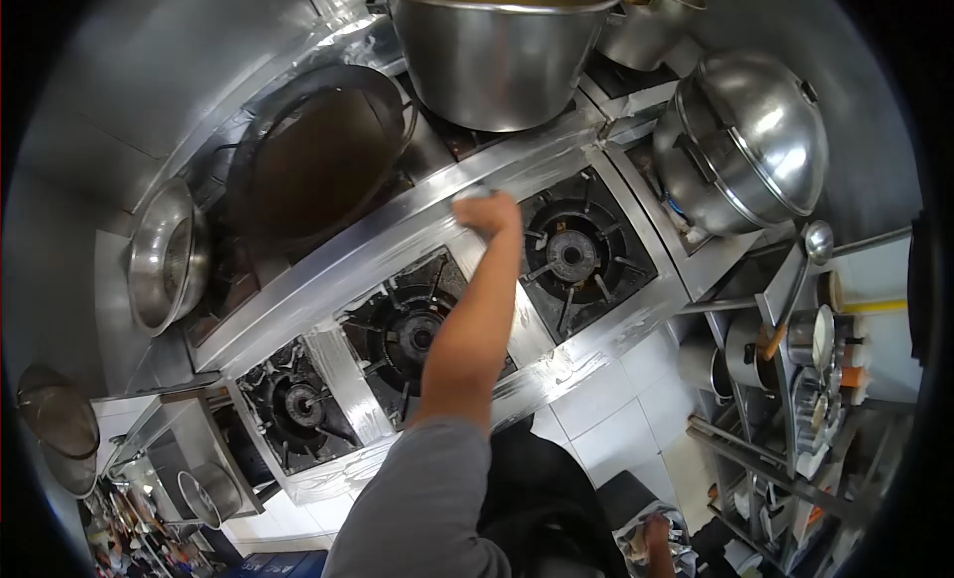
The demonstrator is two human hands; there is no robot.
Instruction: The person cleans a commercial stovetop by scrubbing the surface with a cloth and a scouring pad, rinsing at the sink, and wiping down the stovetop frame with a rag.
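My left hand [489, 214] reaches out over the stove, its fingers closed on a small grey scouring pad [475, 192], partly hidden and blurred. The pad is against the steel ledge [378, 223] behind the front burners. Whitish, foam-like streaks cover the steel stove top [537, 325]. Nearest to this hand is the right burner [570, 255]; the middle burner [417, 330] lies under my forearm. Low at the right, my right hand [656, 531] appears small beside a container with crumpled, shiny contents [628, 538]. Its fingers look closed, but what they hold is unclear.
Behind the ledge stand a large stockpot [487, 66] and a wide, dark wok [318, 156]. A steel bowl [167, 255] leans at the left. Domed steel pans [760, 131] are stacked at the right. A ladle [817, 242] hangs near a shelf of pots [785, 379].
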